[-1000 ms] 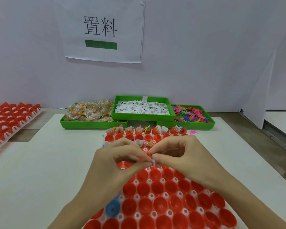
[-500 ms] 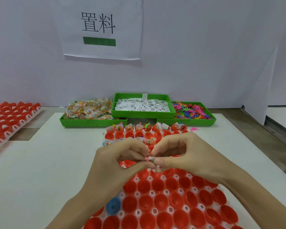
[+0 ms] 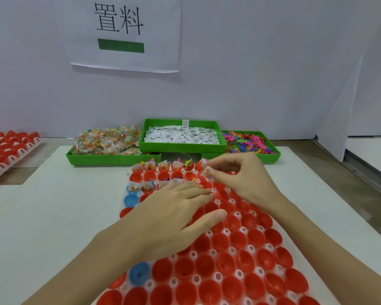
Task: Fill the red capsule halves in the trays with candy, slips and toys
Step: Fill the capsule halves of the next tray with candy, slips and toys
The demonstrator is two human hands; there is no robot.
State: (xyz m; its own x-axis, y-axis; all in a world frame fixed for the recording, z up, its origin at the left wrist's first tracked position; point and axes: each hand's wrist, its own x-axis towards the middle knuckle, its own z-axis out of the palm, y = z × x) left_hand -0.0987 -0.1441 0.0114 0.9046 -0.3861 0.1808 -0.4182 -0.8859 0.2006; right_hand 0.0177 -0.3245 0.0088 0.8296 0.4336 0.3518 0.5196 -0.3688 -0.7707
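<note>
Right hand (image 3: pixel 240 179) pinches candy packet (image 3: pixel 207 172) at its corner, centre frame over red capsule halves (image 3: pixel 229 260); left hand (image 3: pixel 174 214) lies flat, fingers relaxed, on them. Packet likely light, crinkly, slippery.

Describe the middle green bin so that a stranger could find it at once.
Look below the paper sign on the back wall, where three green bins sit in a row. The middle bin stands higher than the other two, and only it holds white paper slips, not candy or toys.
</note>
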